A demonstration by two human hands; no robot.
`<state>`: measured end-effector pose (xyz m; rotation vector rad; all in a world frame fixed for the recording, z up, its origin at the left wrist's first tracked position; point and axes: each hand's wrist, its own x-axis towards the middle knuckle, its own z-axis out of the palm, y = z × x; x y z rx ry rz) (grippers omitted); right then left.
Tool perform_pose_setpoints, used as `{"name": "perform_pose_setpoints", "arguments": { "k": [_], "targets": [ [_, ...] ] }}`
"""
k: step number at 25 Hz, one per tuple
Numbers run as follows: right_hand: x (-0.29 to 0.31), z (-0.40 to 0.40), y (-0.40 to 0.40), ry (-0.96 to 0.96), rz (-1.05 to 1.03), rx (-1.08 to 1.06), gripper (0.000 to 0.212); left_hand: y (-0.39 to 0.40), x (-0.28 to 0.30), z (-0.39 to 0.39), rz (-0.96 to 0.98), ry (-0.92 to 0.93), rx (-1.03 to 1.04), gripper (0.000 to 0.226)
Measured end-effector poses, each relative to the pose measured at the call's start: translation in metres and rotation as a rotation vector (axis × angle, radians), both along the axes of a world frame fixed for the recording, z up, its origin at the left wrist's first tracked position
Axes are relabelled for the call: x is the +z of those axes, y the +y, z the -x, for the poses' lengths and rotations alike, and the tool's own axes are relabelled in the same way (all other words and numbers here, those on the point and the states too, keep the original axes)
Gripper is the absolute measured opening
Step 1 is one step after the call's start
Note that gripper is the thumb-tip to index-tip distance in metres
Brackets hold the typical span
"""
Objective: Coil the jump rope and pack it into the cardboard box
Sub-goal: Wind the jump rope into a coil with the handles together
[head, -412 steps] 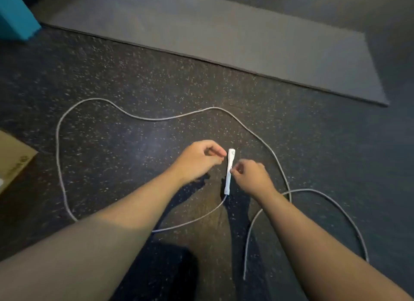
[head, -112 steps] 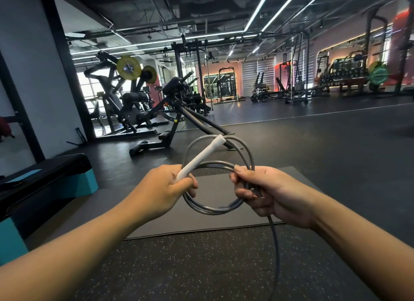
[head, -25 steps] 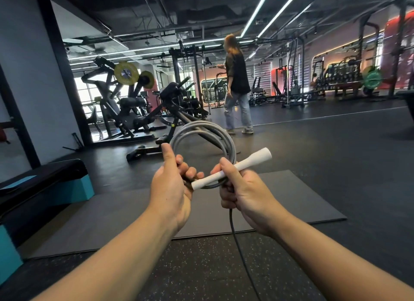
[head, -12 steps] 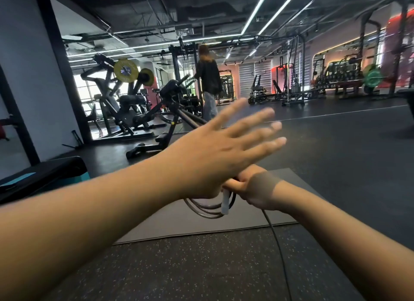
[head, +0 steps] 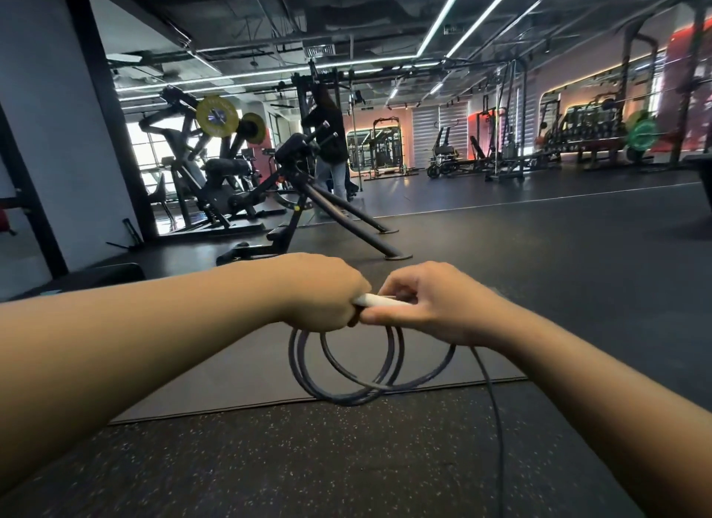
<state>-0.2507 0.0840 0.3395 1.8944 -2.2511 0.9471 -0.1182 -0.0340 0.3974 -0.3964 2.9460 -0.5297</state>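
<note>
The grey jump rope hangs in several loops below my two hands. Its white handle lies level between them. My left hand is closed on the left end of the handle and on the top of the loops. My right hand pinches the handle's right part with thumb and fingers. One loose strand drops from under my right wrist toward the floor and leaves the frame at the bottom. The second handle and the cardboard box are out of view.
A grey exercise mat lies on the speckled rubber floor ahead. Beyond it stands a black weight machine with yellow plates. A person stands behind that machine. A black and teal step platform is at the left.
My left hand was spread open above the right hand half a second ago; now it has come down and closed on the handle and loops. The coil hangs lower and wider. The person has walked left.
</note>
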Motion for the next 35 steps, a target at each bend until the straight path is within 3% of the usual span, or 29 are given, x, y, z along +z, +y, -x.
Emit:
{"name": "perform_pose_setpoints", "arguments": {
  "k": [4,10,12,14,16,19,21,24,28,31,35],
  "targets": [
    [0.010,0.020,0.016,-0.170,0.013,0.011,0.067,-0.018,0.006,-0.019,-0.071,0.127,-0.009,0.019],
    [-0.006,0.061,0.045,-0.381,-0.006,-0.090,0.055,-0.063,0.019,-0.050,0.000,0.210,0.110,0.024],
    [-0.013,0.067,0.052,-0.425,-0.005,-0.157,0.057,-0.076,0.018,-0.062,-0.071,0.179,0.187,0.030],
    [-0.021,0.065,0.050,-0.433,-0.001,-0.186,0.057,-0.081,0.013,-0.068,-0.289,0.168,0.249,0.042],
    [-0.031,0.059,0.040,-0.541,0.026,-0.113,0.055,-0.085,0.006,-0.069,-0.502,0.268,0.234,0.057],
    [-0.047,0.042,0.026,-0.810,0.019,0.060,0.058,-0.083,-0.004,-0.062,-0.930,0.690,0.178,0.059],
    [-0.056,0.028,0.018,-0.781,-0.007,0.137,0.056,-0.071,-0.009,-0.052,-1.271,0.914,0.185,0.057],
    [-0.065,0.005,0.000,-0.738,0.081,0.236,0.054,-0.040,-0.018,-0.030,-1.598,1.036,0.174,0.047],
    [-0.063,-0.023,-0.024,-0.950,0.373,0.289,0.077,-0.005,-0.036,0.002,-1.851,1.213,0.170,0.046],
    [-0.054,-0.041,-0.035,-1.074,0.565,0.322,0.060,0.025,-0.045,0.016,-1.933,1.411,0.177,0.049],
    [-0.048,-0.055,-0.040,-1.217,0.773,0.222,0.053,0.051,-0.050,0.033,-2.033,1.494,0.131,0.053]
  ]
}}
